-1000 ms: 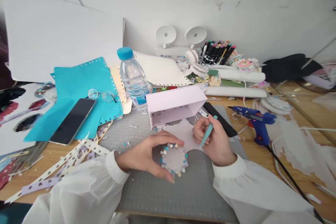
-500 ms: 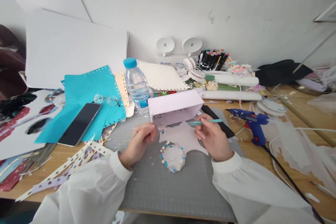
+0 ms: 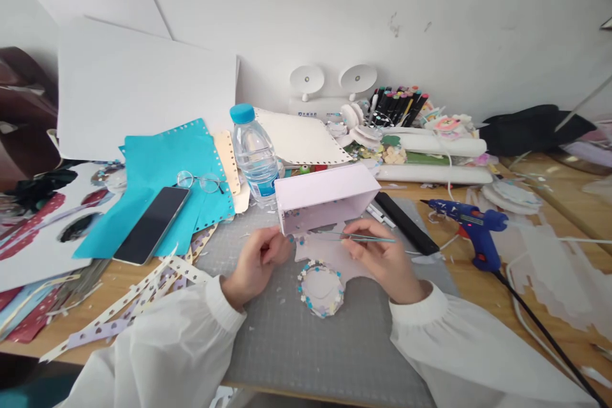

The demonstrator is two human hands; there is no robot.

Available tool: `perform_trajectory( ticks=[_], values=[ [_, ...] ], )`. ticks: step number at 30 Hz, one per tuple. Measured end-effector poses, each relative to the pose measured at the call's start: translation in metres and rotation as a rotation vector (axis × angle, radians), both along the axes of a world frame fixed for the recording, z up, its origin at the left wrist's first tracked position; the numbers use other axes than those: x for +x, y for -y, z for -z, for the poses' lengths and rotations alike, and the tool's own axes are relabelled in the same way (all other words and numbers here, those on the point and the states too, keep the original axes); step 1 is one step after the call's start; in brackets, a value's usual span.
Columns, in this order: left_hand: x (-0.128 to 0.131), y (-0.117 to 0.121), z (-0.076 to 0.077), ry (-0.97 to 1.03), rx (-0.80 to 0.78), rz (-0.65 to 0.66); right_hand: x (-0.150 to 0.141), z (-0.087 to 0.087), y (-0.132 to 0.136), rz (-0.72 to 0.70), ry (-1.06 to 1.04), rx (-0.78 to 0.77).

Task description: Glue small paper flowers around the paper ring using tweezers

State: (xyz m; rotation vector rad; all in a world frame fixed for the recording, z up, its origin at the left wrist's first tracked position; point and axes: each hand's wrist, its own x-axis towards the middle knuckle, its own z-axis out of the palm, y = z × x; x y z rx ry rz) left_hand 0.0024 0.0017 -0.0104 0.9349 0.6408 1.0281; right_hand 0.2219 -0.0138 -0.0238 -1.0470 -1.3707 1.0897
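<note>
Teal tweezers (image 3: pixel 377 239) are pinched in my right hand (image 3: pixel 380 259), their tips pointing left toward the open front of a pale lilac paper box (image 3: pixel 327 188). Curled closed, my left hand (image 3: pixel 258 261) is by the box's lower left corner; small decorations show at its fingertips, but what it holds is hidden. Under and between my hands lies an irregular pale lilac sheet (image 3: pixel 322 252), partly covered by my right hand. Just below the sheet is a round pale piece (image 3: pixel 324 290) edged with small blue, white and cream flower shapes.
A grey cutting mat (image 3: pixel 306 350) lies beneath the work. At left are a phone (image 3: pixel 152 226), glasses (image 3: pixel 198 182) and blue sheets (image 3: pixel 167 153). A water bottle (image 3: pixel 255 156) stands behind the box. To the right lie a black bar (image 3: pixel 406 223) and a blue glue gun (image 3: pixel 471 223) with its cord.
My right hand has moved left and turned, bringing the tweezers' tips closer to the box's opening. My left hand stays closed in nearly the same place. The view has shifted slightly.
</note>
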Motion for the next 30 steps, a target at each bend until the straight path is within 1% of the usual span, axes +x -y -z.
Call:
perform_trajectory(
  ticks=[4,11,16,22,30],
  values=[
    [0.0008,0.0008,0.0021,0.014,-0.009,0.022,-0.0002,0.0022,0.0004,0.021,0.026,0.078],
    [0.0007,0.0006,0.0037,0.044,-0.019,0.05,-0.0031,0.0012,0.0035,0.063,0.121,0.099],
    [0.0006,0.0,0.0037,0.056,-0.016,0.065,-0.005,0.0,0.0068,0.07,0.229,0.215],
    [0.0002,-0.0008,0.0059,0.056,-0.014,0.07,-0.0044,0.0025,0.0062,0.059,0.263,0.327],
    [0.0016,0.0008,0.0048,0.013,-0.023,0.058,-0.009,0.0064,0.0057,0.016,0.267,0.344]
  ],
)
